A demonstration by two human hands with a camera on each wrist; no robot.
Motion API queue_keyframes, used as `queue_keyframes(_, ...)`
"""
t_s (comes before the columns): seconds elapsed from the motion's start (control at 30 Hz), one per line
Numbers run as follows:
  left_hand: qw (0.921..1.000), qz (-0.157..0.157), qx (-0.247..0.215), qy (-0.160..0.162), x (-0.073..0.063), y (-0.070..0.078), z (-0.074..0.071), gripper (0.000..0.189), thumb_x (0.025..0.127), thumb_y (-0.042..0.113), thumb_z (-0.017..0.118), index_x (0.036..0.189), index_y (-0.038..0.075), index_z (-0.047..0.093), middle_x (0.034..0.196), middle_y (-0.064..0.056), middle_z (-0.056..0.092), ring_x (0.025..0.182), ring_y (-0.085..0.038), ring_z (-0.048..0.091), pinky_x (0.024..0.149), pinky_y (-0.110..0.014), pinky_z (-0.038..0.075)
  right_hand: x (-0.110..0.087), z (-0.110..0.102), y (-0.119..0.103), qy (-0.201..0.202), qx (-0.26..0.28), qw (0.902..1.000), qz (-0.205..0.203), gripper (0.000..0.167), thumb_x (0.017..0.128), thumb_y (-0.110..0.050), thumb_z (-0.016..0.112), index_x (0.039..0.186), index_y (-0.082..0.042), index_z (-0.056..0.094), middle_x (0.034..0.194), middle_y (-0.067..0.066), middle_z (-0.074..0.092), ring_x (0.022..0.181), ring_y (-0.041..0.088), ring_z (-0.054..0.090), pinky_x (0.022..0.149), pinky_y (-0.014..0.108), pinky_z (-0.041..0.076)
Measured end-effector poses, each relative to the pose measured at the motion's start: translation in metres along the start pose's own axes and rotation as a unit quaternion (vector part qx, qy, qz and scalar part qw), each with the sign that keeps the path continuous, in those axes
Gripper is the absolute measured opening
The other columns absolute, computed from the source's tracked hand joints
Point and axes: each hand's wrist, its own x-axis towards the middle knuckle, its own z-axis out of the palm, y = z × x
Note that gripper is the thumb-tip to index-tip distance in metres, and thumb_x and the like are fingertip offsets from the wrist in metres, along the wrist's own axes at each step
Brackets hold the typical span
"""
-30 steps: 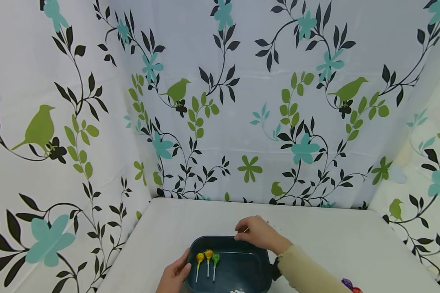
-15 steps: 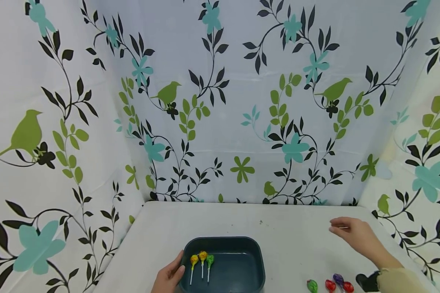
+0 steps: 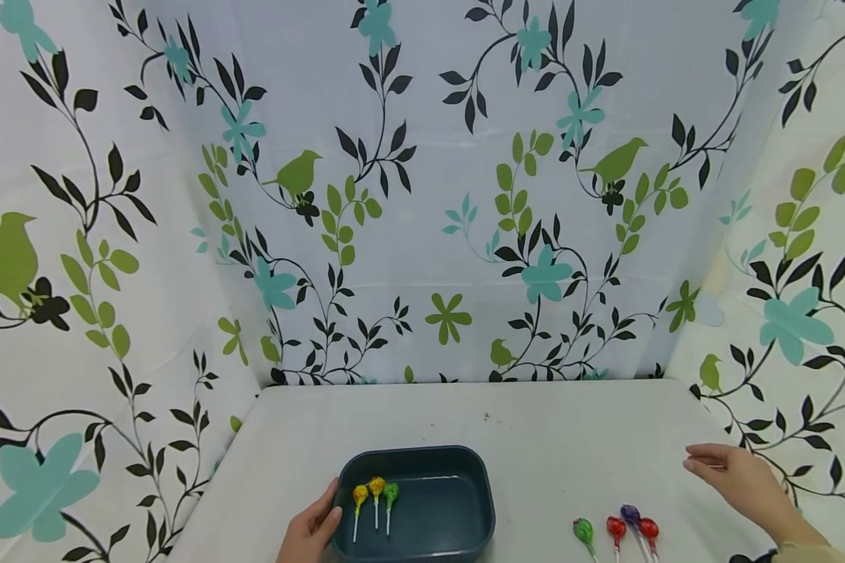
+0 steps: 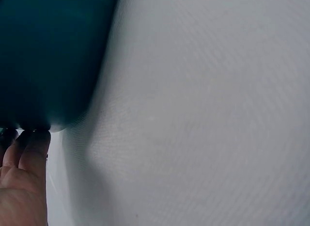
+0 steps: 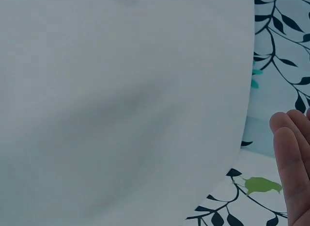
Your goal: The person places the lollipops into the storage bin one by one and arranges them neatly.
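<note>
At lower centre of the frame stands the dark tray (image 3: 440, 516), with two yellow lollipops (image 3: 376, 485) and a light-green lollipop (image 3: 391, 491) lying in its left part. The left hand (image 3: 310, 525) is loosely extended, its fingertips touching the tray's outer left wall and its thumb at the rim; an uneven push there could skew the tray across the white table (image 3: 556, 446) and set the round heads rolling. At lower right lie a dark-green lollipop (image 3: 583, 531), two red lollipops (image 3: 616, 527) and a purple lollipop (image 3: 630, 514). The right hand (image 3: 735, 477) hangs up and right of them, fingers together and mostly straight—nothing visible in it. Should it come down there, the likeliest trouble is crowding: the red and purple sticks lie so close that fingertips might catch two, or knock a neighbour aside.
</note>
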Motion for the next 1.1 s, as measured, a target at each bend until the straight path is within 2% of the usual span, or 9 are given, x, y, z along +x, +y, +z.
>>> queue_keyframes(0.27, 0.9999, -0.01, -0.003, 0.013, 0.0, 0.0, -0.002, 0.056, 0.107, 0.019, 0.056, 0.152, -0.008, 0.037, 0.158, -0.028, 0.033, 0.145, -0.049, 0.035, 0.103, -0.045, 0.054, -0.011, 0.059, -0.005, -0.057, 0.058, 0.9966, 0.015, 0.043, 0.094, -0.024, 0.074, 0.117, 0.012, 0.068, 0.102, 0.017, 0.077, 0.09, 0.029, 0.074, 0.078, 0.043, 0.065)
queue_keyframes(0.4, 0.9999, -0.011, 0.001, 0.012, -0.001, 0.0, -0.003, 0.058, 0.106, 0.021, 0.056, 0.152, -0.008, 0.036, 0.158, -0.029, 0.033, 0.145, -0.05, 0.035, 0.104, -0.046, 0.054, -0.017, 0.077, -0.005, -0.079, 0.072, 0.9936, 0.037, 0.042, 0.091, -0.023, 0.077, 0.115, 0.011, 0.069, 0.104, 0.017, 0.077, 0.093, 0.029, 0.074, 0.083, 0.046, 0.064)
queue_keyframes(0.57, 0.9998, -0.017, -0.002, 0.011, 0.0, 0.0, -0.002, 0.057, 0.106, 0.019, 0.056, 0.152, -0.008, 0.036, 0.158, -0.029, 0.033, 0.145, -0.049, 0.035, 0.103, -0.046, 0.055, -0.021, 0.083, -0.006, -0.09, 0.076, 0.9922, 0.041, 0.046, 0.091, -0.028, 0.077, 0.116, 0.01, 0.07, 0.106, 0.017, 0.076, 0.097, 0.03, 0.073, 0.088, 0.05, 0.062)
queue_keyframes(0.77, 0.9998, -0.015, -0.008, 0.009, 0.001, 0.002, -0.001, 0.056, 0.107, 0.017, 0.055, 0.152, -0.009, 0.035, 0.158, -0.029, 0.033, 0.145, -0.049, 0.035, 0.102, -0.045, 0.055, -0.022, 0.085, -0.007, -0.108, 0.09, 0.9892, 0.043, 0.04, 0.089, -0.02, 0.079, 0.117, 0.007, 0.071, 0.11, 0.017, 0.076, 0.1, 0.029, 0.073, 0.089, 0.049, 0.062)
queue_keyframes(1.1, 0.9998, -0.011, -0.013, 0.01, 0.002, 0.0, 0.002, 0.056, 0.106, 0.015, 0.056, 0.152, -0.009, 0.036, 0.158, -0.028, 0.033, 0.146, -0.048, 0.035, 0.102, -0.044, 0.055, -0.027, 0.088, -0.002, -0.113, 0.063, 0.9906, 0.045, 0.034, 0.089, -0.018, 0.079, 0.113, 0.005, 0.074, 0.106, 0.014, 0.077, 0.097, 0.027, 0.073, 0.087, 0.049, 0.062)
